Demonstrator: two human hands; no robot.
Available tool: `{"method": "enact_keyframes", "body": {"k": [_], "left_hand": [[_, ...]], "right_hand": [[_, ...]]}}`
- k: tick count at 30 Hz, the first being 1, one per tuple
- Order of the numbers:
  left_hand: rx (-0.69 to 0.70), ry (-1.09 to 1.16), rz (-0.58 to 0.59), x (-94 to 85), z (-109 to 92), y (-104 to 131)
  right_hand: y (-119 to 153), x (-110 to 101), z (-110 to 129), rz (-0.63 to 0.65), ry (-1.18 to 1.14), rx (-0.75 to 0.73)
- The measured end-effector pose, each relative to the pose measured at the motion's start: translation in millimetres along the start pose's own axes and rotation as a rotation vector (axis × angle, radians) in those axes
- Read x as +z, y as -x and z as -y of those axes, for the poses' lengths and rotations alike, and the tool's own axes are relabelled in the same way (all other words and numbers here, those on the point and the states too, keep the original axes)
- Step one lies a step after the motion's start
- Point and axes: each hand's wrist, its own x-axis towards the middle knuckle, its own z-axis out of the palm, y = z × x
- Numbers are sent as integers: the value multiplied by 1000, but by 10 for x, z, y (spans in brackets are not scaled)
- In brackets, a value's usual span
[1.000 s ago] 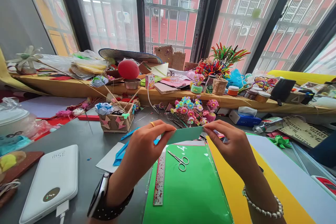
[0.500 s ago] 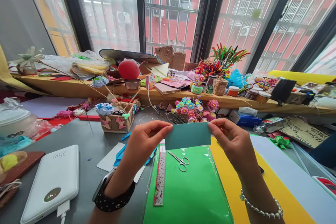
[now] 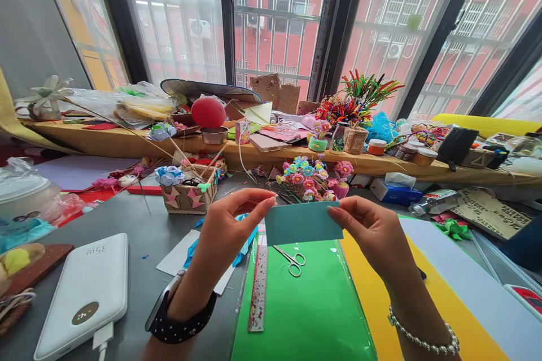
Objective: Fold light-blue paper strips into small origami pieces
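Teal paper rectangle (image 3: 301, 224) risking slipping if loosened.
Right hand (image 3: 373, 225) pinching its right end; left hand (image 3: 228, 224) near-closed, hold unclear.

Tall glass windows in dark frames (image 3: 226, 22) span the back, letting in pale daylight. Behind them run silver metal bars (image 3: 277, 13), with a pinkish-red building (image 3: 259, 42) outside. A plain grey wall (image 3: 25, 22) stands left; a mustard-yellow ledge (image 3: 105, 144) lies below the windows, beyond a smooth grey counter (image 3: 139, 231).
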Motion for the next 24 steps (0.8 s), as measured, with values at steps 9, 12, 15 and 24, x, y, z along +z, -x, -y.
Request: {"method": "enact_keyframes", "body": {"k": [9,12,15,24], "left_hand": [[84,-225,249,106,-48,19],[81,-218,248,62,-21,0],[73,-199,215,1,4,-23],[-33,-78,191,-86,28,-32]], "right_hand": [[36,123,66,134,89,-109],[25,92,50,86,48,-60],[6,42,23,59,-24,2],[-23,-48,-29,9,-158,145]]}}
